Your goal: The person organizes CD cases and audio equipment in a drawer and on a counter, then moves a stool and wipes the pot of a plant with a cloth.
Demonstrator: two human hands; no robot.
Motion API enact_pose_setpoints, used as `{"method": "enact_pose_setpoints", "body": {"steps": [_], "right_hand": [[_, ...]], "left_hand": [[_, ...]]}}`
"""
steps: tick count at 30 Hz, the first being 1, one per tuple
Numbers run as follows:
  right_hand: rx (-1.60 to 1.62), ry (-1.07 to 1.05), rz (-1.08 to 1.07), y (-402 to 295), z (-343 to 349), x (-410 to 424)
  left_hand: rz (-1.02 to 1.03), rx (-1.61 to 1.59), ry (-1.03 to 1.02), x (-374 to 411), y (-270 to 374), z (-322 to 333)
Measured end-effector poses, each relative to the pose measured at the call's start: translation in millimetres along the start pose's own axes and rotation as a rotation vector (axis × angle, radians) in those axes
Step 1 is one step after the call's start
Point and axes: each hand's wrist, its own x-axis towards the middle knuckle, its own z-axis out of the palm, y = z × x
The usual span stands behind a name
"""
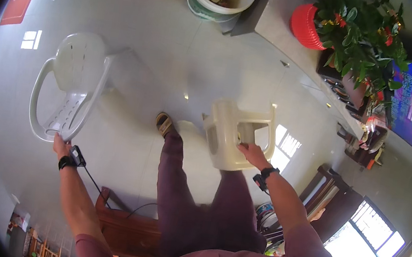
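My left hand (60, 146) grips the near edge of a pale plastic armchair (79, 63) with slots in its seat and back. On the right, my right hand (253, 154) holds a cream plastic stool (225, 131) by a leg or rim beside a side opening; the stool is tilted, with its legs pointing away. Both hands wear black wrist straps with small devices. The fingertips of my right hand are partly hidden inside the stool's opening.
A white bucket (220, 11) with waste inside stands ahead, near a low cabinet (277, 18) bearing a red flowerpot (306, 27) with a leafy plant. A dark wooden bench (128, 230) is behind my legs. A cable runs from my left wrist towards the bench.
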Motion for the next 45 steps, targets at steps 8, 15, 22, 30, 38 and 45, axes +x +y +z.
{"method": "enact_pose_setpoints", "body": {"steps": [8,15,22,30,38,45], "right_hand": [[0.24,-0.075,-0.068,-14.3,4.8,72.1],[0.278,-0.145,-0.109,0.1,-28.1,129.7],[0.171,-0.224,-0.116,60.2,-42.6,192.9],[0.074,-0.495,-0.066,126.2,66.4,310.2],[-0.001,-0.625,-0.222,82.0,81.2,347.0],[-0.029,-0.443,-0.362,-7.4,2.8,385.3]], "left_hand": [[0.584,0.278,-0.13,-273.6,-47.9,98.7],[0.208,0.365,-0.724,-533.3,-88.1,198.3],[0.019,0.0,-0.745,-536.3,-171.5,348.1],[-0.213,0.152,-0.682,-468.8,-232.8,413.7],[-0.123,-0.018,-0.801,-465.5,-160.1,506.5],[0.031,-0.13,-0.795,-441.0,-175.6,584.3]]}}
